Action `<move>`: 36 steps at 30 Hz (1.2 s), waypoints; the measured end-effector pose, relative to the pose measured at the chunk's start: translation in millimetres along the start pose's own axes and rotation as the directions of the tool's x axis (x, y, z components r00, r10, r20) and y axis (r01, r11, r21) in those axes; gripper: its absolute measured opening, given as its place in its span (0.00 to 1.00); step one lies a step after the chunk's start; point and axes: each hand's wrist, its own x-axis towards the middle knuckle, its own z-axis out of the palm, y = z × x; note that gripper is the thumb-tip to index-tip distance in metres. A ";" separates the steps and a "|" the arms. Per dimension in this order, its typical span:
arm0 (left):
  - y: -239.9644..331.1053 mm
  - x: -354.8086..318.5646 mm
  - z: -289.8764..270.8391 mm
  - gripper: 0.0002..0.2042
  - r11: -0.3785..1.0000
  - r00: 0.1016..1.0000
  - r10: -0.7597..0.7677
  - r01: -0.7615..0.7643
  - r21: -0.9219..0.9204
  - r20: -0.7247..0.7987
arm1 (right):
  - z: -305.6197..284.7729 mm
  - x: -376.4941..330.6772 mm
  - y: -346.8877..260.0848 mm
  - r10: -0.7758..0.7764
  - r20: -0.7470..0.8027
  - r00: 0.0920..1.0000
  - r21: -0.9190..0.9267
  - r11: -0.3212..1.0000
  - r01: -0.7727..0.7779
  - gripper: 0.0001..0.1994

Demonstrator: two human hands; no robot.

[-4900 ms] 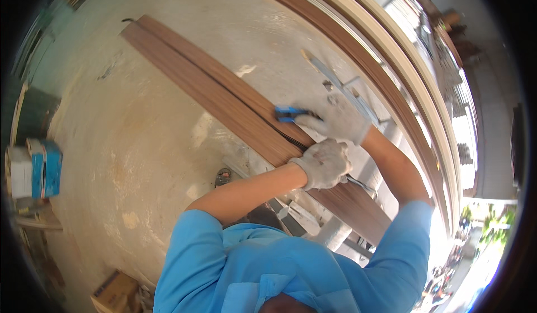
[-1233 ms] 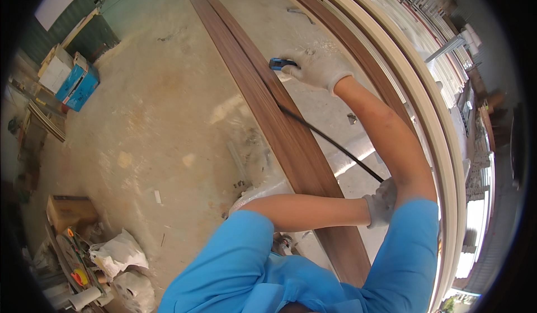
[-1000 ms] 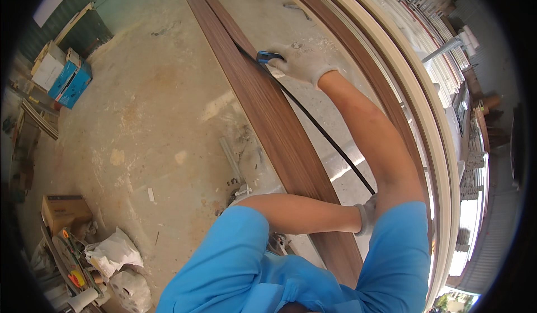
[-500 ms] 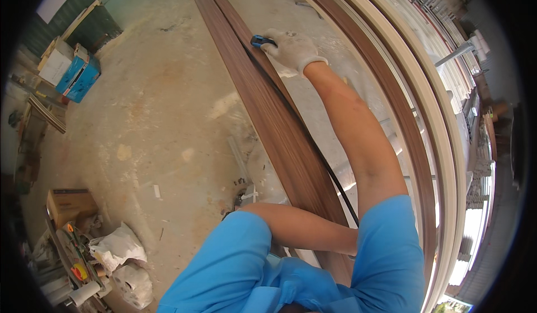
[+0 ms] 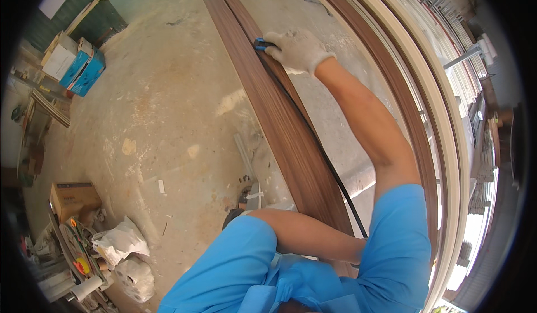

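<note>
A long brown wood-grain board [image 5: 268,123] runs from near my body toward the far end. Along it lies a thin black strip or cord [image 5: 320,142], whose near end runs off to the right of the board, beside my sleeve. My right hand [image 5: 300,50], in a pale work glove, is closed on a small blue-and-black hand tool [image 5: 260,44] at the board's far part, over the black strip; its exact kind is not clear. My left forearm [image 5: 313,236] crosses low over the near end of the board. Behind my right sleeve, the left hand's fingers are hidden.
Long brown and cream profiles [image 5: 417,117] stand close on my right. A blue box [image 5: 84,75] is at the far left; a cardboard box [image 5: 75,201], white plastic bags [image 5: 120,240] and assorted tools lie near left. A metal bar [image 5: 244,153] is on the concrete floor.
The whole view has shifted slightly, so things sit a little further right and lower. My right hand keeps hold of the tool at nearly the same part of the board.
</note>
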 end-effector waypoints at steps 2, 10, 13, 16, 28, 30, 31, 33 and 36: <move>1.3 3.7 -1.2 0.11 1.000 1.000 0.000 -0.001 0.012 0.006 | -1.1 -27.4 -1.5 -0.010 0.025 1.000 0.026 1.000 0.009 0.16; 5.9 14.3 2.8 0.07 0.989 0.994 -0.020 0.004 0.145 0.110 | 8.1 -147.8 -7.3 -0.153 -0.122 0.981 0.105 0.981 0.166 0.16; 6.2 12.1 6.1 0.05 0.975 0.988 -0.045 0.010 0.223 0.149 | 9.4 -195.5 -15.0 -0.106 -0.076 0.991 0.134 0.984 0.116 0.18; 9.7 6.0 2.5 0.03 0.950 0.983 -0.052 -0.005 0.311 0.175 | 1.2 -242.2 -20.5 -0.081 -0.018 0.997 0.147 0.986 0.083 0.21; 32.5 -6.3 -35.9 0.06 0.911 0.944 0.145 -0.010 0.413 -0.297 | -36.8 -207.1 20.5 0.072 -0.072 0.995 0.265 0.963 -0.051 0.19; 33.6 -5.1 -38.9 0.06 0.940 0.936 0.147 -0.032 0.339 -0.320 | -41.8 -184.5 25.7 0.111 0.060 0.992 0.261 0.958 -0.123 0.20; 33.6 -4.5 -39.4 0.06 0.965 0.921 0.134 -0.038 0.259 -0.367 | -41.3 -175.8 22.8 0.131 0.055 0.990 0.228 0.964 -0.140 0.19; 31.7 -4.1 -37.4 0.08 0.994 0.863 0.098 -0.112 0.002 -0.495 | -38.0 -157.3 14.3 0.173 0.040 0.984 0.158 0.971 -0.177 0.18; 24.6 -3.9 -26.1 0.15 0.885 0.789 -0.025 -0.267 -0.380 -0.613 | -29.2 -131.1 4.9 0.166 0.031 0.986 0.153 0.974 -0.169 0.18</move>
